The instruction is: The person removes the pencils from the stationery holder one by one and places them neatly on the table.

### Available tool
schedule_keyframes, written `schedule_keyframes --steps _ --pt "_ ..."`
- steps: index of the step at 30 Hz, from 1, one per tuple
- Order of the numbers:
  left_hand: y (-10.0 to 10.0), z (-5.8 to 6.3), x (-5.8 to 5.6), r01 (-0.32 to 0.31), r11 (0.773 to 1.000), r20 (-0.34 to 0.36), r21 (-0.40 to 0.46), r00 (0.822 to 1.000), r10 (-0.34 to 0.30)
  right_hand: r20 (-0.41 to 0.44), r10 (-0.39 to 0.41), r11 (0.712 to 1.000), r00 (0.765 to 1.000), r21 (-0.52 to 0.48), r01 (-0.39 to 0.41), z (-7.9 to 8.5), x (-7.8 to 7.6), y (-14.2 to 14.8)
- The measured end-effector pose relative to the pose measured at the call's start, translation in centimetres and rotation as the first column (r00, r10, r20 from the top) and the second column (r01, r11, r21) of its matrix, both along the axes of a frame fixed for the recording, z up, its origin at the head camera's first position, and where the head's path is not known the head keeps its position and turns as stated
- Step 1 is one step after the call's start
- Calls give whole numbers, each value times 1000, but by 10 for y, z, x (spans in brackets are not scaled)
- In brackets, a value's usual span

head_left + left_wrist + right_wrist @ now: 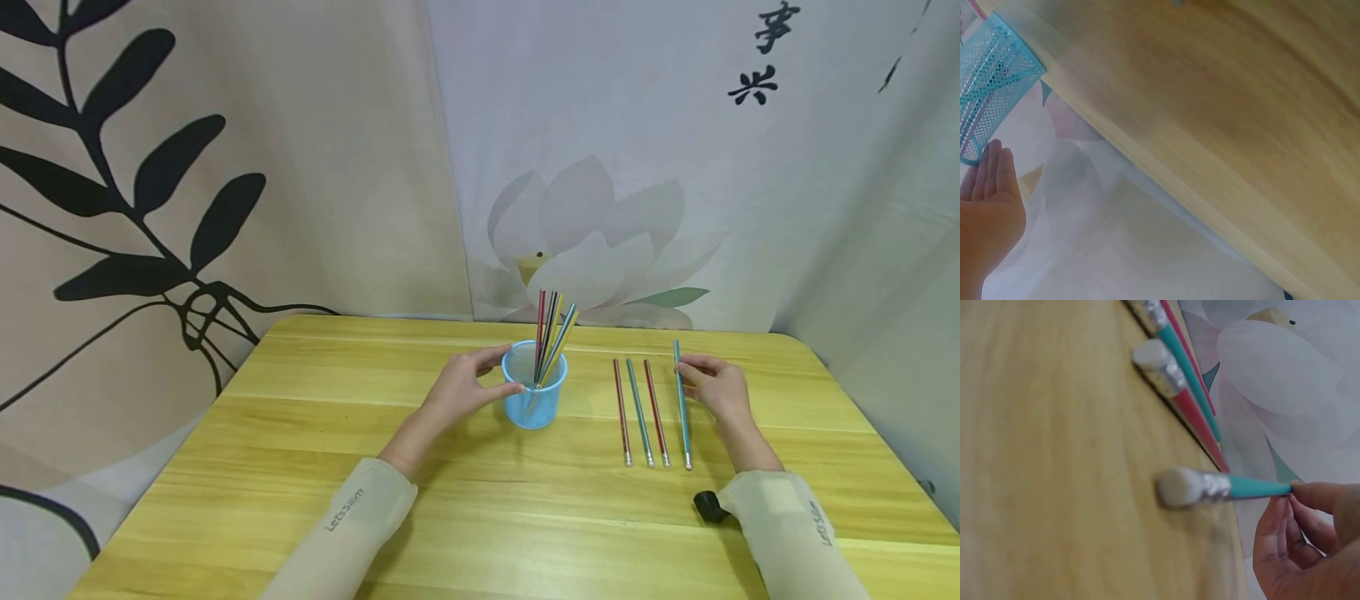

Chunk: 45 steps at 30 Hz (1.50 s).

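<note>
In the head view my left hand (474, 382) holds a light blue mesh pencil cup (534, 410) near its rim, thumb on the near side and fingers on the far side. The left wrist view shows fingers (999, 172) against the cup (1007, 75). Several pencils (553, 337) lean inside it. My right hand (716, 387) pinches a blue pencil (682, 408) between thumb and fingers; its eraser end (1182, 487) points toward the near side. Left of it lie a red pencil (656, 412), a blue pencil (639, 412) and another red pencil (622, 412), roughly parallel.
A wooden table (480, 517) carries everything. Behind it hangs a cloth backdrop (360, 167) with printed leaves and a flower. A small black object (710, 507) sticks out beside the right sleeve (787, 517).
</note>
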<state>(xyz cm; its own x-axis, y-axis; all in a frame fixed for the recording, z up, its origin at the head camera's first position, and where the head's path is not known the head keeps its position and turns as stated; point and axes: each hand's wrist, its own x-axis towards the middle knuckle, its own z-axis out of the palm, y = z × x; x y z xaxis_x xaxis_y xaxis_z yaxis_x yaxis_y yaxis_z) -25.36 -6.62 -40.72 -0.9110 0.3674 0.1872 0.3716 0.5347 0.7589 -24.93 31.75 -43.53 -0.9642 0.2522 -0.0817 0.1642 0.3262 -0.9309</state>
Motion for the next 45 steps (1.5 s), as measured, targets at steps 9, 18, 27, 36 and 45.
schedule_keyframes --steps 9,18,27,36,45 --pt "0 0 0 -3 1000 0 -8 1000 3 37 -14 999 999 31 13 -6 -4 2" --pt "0 1 1 -2 1000 -2 -6 1000 2 91 5 999 996 45 -9 -8 -9 2" --pt "0 1 1 -4 1000 -7 -26 1000 4 113 30 998 993 45 -35 -9 -11 3" --pt "0 1 1 0 999 -16 -34 1000 -1 126 35 998 991 48 -42 -11 -13 2" --pt "0 -1 0 -1 1000 -16 -30 1000 1 128 32 996 991 84 -43 -13 -13 1"
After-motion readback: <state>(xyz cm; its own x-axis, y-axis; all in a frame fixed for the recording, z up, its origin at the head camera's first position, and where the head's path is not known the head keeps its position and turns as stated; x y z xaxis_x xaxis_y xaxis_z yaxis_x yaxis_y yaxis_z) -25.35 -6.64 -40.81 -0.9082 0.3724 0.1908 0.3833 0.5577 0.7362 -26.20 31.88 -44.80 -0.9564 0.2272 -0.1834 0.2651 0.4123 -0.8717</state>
